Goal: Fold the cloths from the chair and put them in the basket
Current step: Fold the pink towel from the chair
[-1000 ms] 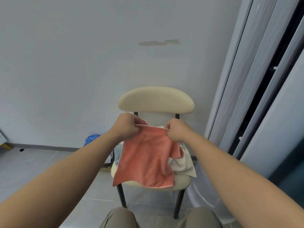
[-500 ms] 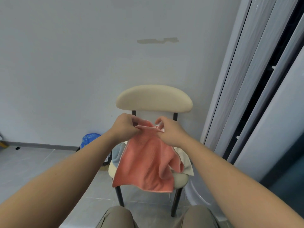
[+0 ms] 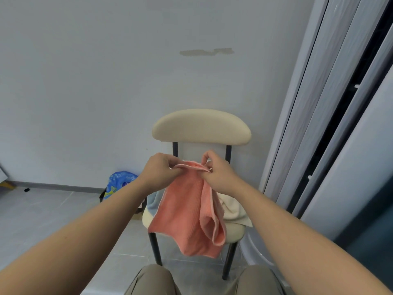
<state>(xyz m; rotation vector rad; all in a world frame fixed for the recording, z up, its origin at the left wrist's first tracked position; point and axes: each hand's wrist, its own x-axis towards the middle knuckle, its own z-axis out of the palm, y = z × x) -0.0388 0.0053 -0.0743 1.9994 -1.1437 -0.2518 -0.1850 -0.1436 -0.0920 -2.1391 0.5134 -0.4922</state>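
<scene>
Your left hand (image 3: 160, 172) and right hand (image 3: 217, 175) are both raised in front of the chair (image 3: 201, 126), close together, each pinching the top edge of the pink cloth (image 3: 187, 213). Your left hand grips one upper corner with curled fingers, and your right hand pinches the edge just beside it, between thumb and fingertips, with the forefinger raised. The short stretch of hem between your hands is nearly level. Below them the pink cloth hangs free in front of the seat, its right side doubled into a loose vertical fold and its lower edge slanting down past the seat front.

On the chair seat behind it lie a cream cloth (image 3: 232, 207), partly draped over the right edge, and a light blue cloth (image 3: 151, 202), of which only a strip shows at the left. The chair stands against the pale wall (image 3: 85, 81). A blue patterned bag (image 3: 120, 184) sits on the floor (image 3: 42, 209) to the chair's left. Your knees (image 3: 153, 282) show at the bottom of the view
</scene>
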